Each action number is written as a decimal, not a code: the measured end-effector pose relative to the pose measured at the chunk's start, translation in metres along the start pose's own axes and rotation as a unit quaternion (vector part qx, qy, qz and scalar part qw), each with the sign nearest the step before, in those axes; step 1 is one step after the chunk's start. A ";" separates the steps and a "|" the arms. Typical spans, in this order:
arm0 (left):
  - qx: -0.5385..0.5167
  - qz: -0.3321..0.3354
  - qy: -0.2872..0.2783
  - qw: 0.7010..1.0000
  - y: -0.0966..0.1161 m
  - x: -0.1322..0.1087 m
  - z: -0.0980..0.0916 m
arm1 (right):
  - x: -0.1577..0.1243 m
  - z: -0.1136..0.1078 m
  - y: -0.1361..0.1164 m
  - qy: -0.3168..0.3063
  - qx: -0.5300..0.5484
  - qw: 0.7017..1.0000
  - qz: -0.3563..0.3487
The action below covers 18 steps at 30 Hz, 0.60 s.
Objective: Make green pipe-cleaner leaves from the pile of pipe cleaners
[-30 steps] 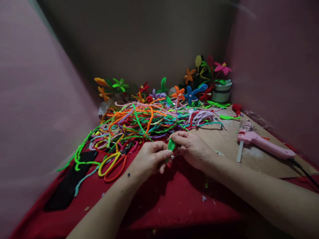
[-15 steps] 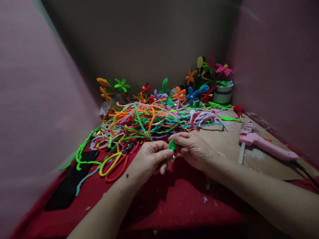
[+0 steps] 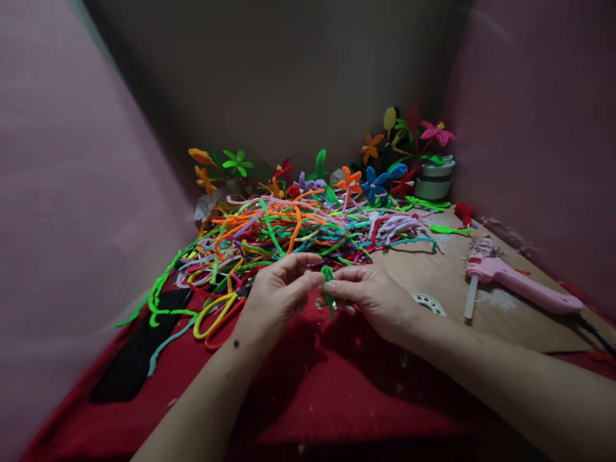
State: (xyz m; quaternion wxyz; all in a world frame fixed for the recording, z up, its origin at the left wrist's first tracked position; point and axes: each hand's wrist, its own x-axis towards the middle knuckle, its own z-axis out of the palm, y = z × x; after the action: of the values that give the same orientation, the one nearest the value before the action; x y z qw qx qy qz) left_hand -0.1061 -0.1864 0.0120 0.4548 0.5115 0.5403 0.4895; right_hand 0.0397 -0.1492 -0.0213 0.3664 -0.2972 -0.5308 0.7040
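Observation:
A small green pipe-cleaner piece (image 3: pixel 328 290), folded and fuzzy, stands upright between my two hands. My right hand (image 3: pixel 373 292) pinches it between thumb and fingers. The thumb of my left hand (image 3: pixel 282 289) comes right up to its left side, while the left index finger is stretched out above, apart from the thumb. The other left fingers are mostly hidden behind the thumb. Just beyond both hands lies a big tangled pile of colourful pipe cleaners (image 3: pixel 289 224). Scissors with yellow and red handles (image 3: pixel 215 319) lie left of my left hand.
On the right, a pink glue gun (image 3: pixel 529 287) rests on a brown board (image 3: pixel 409 266), near a white ring with holes (image 3: pixel 436 304). A black flat strip (image 3: pixel 122 366) lies on the red cloth (image 3: pixel 312 404). Pipe-cleaner flowers (image 3: pixel 374 185) and a pale pot (image 3: pixel 434 186) stand at the back.
My left index finger has lifted away from its thumb, loosening the left grip. The green piece now appears narrower and turned, pinched by my right hand. The white ring shows more fully.

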 end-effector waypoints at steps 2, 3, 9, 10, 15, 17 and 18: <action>-0.004 -0.036 -0.035 0.999 0.000 0.000 -0.004 | -0.002 0.002 -0.001 -0.017 -0.011 1.000 0.014; -0.005 -0.044 -0.042 0.998 0.000 0.000 -0.004 | -0.002 0.002 -0.001 -0.026 -0.014 0.999 0.018; 0.027 -0.012 0.000 1.000 -0.005 -0.003 0.002 | -0.002 0.005 0.000 -0.050 -0.005 0.998 0.039; 0.062 0.014 0.019 0.998 -0.006 -0.005 0.004 | -0.002 0.005 0.001 -0.045 0.009 0.998 0.049; 0.208 0.129 0.108 0.963 -0.008 -0.008 0.011 | -0.003 0.006 0.004 -0.024 0.029 0.997 0.063; 0.191 0.105 0.108 0.970 -0.008 -0.006 0.010 | -0.004 0.007 0.003 -0.010 0.002 0.999 0.035; 0.168 0.082 0.101 0.977 -0.007 -0.005 0.010 | -0.004 0.008 0.002 -0.006 -0.008 1.000 0.022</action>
State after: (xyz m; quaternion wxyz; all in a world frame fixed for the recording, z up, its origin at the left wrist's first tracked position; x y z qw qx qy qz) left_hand -0.0969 -0.1908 0.0042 0.2641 0.5712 0.6141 0.4763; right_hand 0.0353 -0.1573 -0.0213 0.3449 -0.3079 -0.5320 0.7094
